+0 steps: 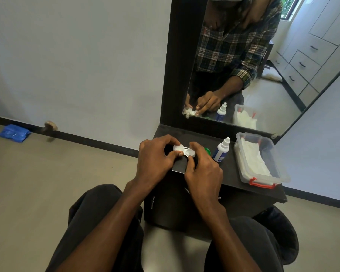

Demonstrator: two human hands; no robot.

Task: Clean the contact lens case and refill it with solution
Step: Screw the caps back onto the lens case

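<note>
A white contact lens case (pixel 185 151) with two round wells is held just above the dark dresser top (pixel 230 169). My left hand (pixel 155 156) grips its left well, thumb and fingers around the white cap there. My right hand (pixel 203 169) pinches the right well, which looks uncapped. A green cap (pixel 207 151) lies on the dresser just behind my right hand, partly hidden. The solution bottle (pixel 221 149), white with a blue label and a closed nozzle, stands upright to the right of my hands.
A clear plastic box (pixel 261 160) with red latches holds white tissues at the dresser's right end. A mirror (pixel 243 61) rises behind the dresser. A blue packet (pixel 14 132) lies on the floor by the left wall. My knees frame the dresser front.
</note>
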